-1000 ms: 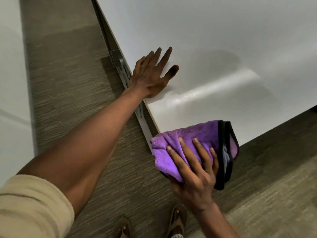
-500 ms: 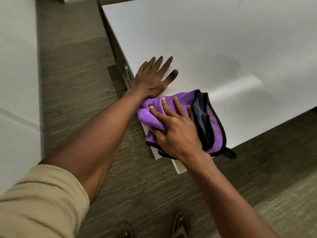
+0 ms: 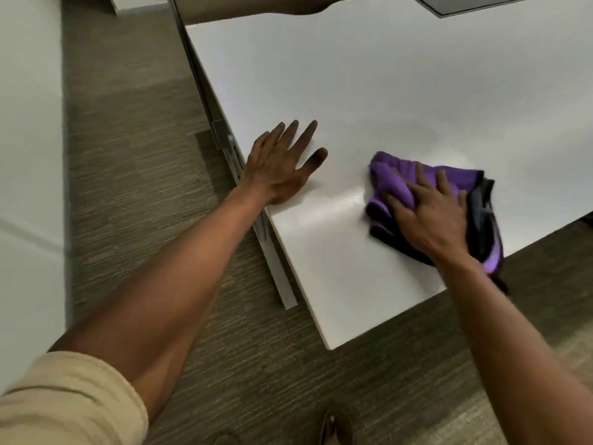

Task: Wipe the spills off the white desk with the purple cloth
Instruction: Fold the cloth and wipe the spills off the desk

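The white desk point(image 3: 369, 91) fills the upper right of the head view, its near corner pointing toward me. A folded purple cloth point(image 3: 393, 183) with black trim lies on the desk near the front edge. My right hand point(image 3: 430, 216) presses flat on top of it, fingers curled into the fabric. My left hand point(image 3: 282, 165) rests palm down on the desk's left edge, fingers spread, holding nothing. A faint sheen shows on the desk surface just left of the cloth. No distinct spill is visible.
Brown carpet floor point(image 3: 134, 155) surrounds the desk. A metal desk frame point(image 3: 224, 136) runs along the left edge. A white surface point(image 3: 29, 155) stands at far left. A grey cable hatch point(image 3: 462, 3) sits at the desk's far side. My sandalled foot point(image 3: 333, 427) shows below.
My right hand brought the cloth from off the desk corner up onto the desk, then slid it rightward away from my left hand. The left hand stayed planted.
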`<state>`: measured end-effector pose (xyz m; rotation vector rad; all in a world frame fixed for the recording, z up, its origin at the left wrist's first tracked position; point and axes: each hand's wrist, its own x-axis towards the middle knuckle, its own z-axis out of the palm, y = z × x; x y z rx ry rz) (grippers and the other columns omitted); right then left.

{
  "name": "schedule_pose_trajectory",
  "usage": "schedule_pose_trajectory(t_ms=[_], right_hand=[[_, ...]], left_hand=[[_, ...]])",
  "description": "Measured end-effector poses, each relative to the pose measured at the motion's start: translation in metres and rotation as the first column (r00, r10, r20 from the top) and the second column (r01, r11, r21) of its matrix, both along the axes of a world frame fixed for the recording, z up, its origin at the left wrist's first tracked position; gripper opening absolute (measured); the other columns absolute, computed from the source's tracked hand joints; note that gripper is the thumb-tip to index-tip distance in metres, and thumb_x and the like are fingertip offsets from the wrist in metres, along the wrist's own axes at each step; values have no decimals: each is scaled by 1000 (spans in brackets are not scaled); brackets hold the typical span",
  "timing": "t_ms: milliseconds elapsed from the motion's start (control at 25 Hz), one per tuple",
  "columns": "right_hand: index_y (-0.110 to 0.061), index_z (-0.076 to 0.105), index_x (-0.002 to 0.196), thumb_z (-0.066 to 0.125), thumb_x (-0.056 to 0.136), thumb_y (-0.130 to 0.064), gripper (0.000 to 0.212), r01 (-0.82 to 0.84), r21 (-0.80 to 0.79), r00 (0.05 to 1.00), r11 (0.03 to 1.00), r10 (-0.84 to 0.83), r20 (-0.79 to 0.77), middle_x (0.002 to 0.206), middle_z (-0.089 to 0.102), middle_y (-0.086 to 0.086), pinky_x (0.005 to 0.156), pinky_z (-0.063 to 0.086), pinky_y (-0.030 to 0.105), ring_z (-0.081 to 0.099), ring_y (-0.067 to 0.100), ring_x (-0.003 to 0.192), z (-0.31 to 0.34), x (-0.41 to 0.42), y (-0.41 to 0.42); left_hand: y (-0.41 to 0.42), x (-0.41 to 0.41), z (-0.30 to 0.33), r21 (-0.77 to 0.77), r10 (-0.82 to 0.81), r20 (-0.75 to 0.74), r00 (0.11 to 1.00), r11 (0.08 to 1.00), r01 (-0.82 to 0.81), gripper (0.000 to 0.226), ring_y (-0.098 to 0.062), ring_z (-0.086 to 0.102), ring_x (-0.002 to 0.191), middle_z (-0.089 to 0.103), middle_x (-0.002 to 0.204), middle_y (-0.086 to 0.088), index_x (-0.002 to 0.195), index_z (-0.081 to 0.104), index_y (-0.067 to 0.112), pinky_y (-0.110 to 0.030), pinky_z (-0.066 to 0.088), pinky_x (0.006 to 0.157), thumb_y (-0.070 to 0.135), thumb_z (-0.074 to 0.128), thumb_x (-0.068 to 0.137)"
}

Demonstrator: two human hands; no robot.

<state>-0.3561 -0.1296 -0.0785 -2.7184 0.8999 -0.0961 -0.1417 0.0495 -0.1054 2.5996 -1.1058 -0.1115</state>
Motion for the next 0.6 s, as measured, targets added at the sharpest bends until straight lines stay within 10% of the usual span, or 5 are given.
schedule_pose_trajectory(t_ms=[280, 600], right_hand=[[-53, 26, 157, 36, 99, -66, 60, -481, 87, 877, 873, 479, 39, 171, 14, -16, 126, -7, 47, 0, 19, 160, -5, 16, 49], [-48, 26, 159, 36, 103, -63, 58, -194, 45, 981, 980, 195, -6, 172, 18, -7, 126, 4, 52, 9, 29, 159, -3, 92, -73]], left_hand=[[3, 8, -2, -59, -25, 51, 998, 998, 28, 82, -26, 17, 157, 19, 170, -5, 160, 7, 42, -45, 14, 126, 77, -8, 88], [3, 6, -3, -72, 12, 2, 1000, 997, -12, 77, -17, 11, 158, 17, 170, 1, 160, 11, 44, -41, 10, 128, 75, 0, 91]])
